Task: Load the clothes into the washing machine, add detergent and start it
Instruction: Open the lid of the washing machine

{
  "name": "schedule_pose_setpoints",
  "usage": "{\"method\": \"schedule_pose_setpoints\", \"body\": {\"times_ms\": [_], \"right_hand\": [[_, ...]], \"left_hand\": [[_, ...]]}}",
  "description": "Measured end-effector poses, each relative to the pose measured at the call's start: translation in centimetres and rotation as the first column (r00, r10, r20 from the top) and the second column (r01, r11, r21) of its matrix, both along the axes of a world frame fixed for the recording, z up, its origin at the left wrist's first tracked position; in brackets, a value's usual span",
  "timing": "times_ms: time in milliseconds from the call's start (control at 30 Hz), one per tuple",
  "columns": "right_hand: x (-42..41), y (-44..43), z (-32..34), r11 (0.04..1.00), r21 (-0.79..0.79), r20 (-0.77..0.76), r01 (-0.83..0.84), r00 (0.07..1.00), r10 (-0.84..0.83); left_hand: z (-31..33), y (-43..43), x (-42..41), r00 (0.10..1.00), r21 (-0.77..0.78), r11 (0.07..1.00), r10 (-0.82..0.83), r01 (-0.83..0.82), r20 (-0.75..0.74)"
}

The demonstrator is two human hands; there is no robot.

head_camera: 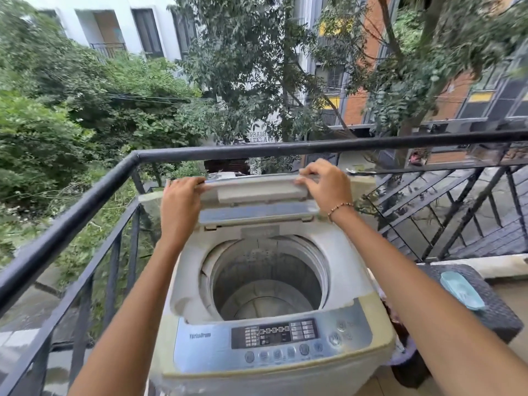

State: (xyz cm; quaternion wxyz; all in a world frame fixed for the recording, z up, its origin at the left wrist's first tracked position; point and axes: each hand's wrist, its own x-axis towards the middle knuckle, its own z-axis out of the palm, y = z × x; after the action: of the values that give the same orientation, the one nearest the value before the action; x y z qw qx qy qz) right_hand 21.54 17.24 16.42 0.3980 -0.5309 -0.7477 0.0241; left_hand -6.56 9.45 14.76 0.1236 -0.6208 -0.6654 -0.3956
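Washer (285,367) by the railing (257,148), lid (257,194) folded up, both hands on it.
Left hand (180,201) and right hand (327,182) each grasp the lid's top edge, fingers curled over it, one at either end. Lid stands at the washer's back. Drum (265,281) lies open below; panel (271,338) faces the person.

Soft daylight falls on a balcony edged by a black metal railing (257,148), with leafy trees (85,110) beyond, a white building (120,21) at 11 o'clock, an orange brick building (360,104) at 2 o'clock, and a dark wicker tabletop (497,315) carrying a pale blue object (461,290) at 4 o'clock.
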Motion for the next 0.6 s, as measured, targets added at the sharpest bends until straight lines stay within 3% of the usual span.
{"method": "schedule_pose_setpoints", "body": {"times_ms": [233, 600], "right_hand": [[-2.3, 4.6, 1.6, 0.998, 0.06, -0.086, 0.015, 0.996, -0.01], [-4.9, 10.9, 3.5, 0.999, 0.027, -0.019, 0.046, 0.999, -0.045]], "left_hand": [[2.1, 6.0, -2.0, 0.998, 0.003, 1.0, -0.019, 0.02, -0.059], [4.2, 13.6, -4.2, 0.977, 0.013, 0.998, -0.058, 0.056, 0.207]]}}
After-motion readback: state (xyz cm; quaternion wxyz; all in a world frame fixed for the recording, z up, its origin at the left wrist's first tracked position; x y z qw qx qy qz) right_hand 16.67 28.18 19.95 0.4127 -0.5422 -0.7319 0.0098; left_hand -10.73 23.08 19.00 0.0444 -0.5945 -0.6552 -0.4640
